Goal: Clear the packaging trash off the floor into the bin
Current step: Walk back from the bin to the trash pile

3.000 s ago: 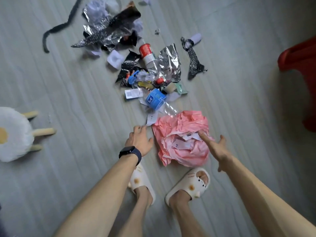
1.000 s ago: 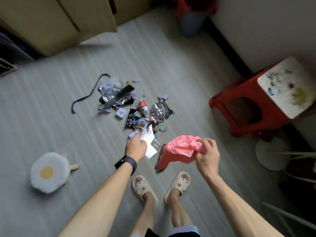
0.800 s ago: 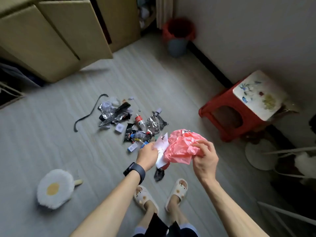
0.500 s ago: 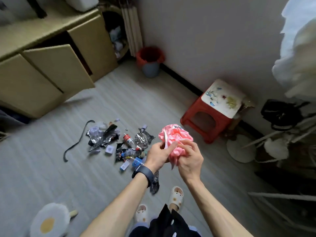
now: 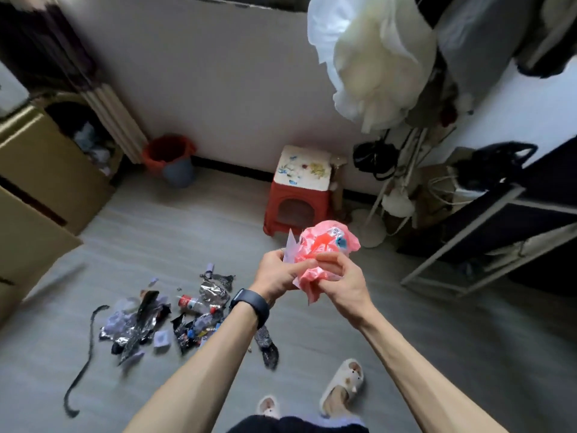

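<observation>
Above the floor, both hands [image 5: 307,276] clutch the pink wrapper [image 5: 324,251].

Bare floor [image 5: 193,226] lies open toward the bin [image 5: 179,174], with the cabinet [image 5: 46,182] left, the red stool [image 5: 298,201] right, and litter [image 5: 175,317] nearer

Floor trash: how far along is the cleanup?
Done: nothing that shows; the bin is too dark inside to read. In hand: left hand and right hand both grip the pink bag, a paper scrap against it. Left: the wrapper pile, bottle and black strip lie on the floor, well short of the bin.
</observation>
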Action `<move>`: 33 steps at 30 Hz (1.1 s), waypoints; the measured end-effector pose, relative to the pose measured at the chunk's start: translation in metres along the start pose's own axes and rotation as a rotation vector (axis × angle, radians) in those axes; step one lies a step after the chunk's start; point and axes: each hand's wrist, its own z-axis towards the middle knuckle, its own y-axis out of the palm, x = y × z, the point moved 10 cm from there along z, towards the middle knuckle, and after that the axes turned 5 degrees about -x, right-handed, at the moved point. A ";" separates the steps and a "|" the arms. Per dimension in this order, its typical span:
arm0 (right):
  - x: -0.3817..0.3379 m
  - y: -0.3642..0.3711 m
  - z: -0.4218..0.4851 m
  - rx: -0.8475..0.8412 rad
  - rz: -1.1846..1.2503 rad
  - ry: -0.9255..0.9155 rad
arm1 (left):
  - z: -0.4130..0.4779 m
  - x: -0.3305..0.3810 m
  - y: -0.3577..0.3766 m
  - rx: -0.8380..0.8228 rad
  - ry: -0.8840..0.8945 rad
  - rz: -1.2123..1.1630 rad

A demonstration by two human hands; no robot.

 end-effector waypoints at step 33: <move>0.082 -0.616 -0.385 0.935 -0.423 0.151 | -0.104 -0.100 0.707 -0.625 0.194 0.733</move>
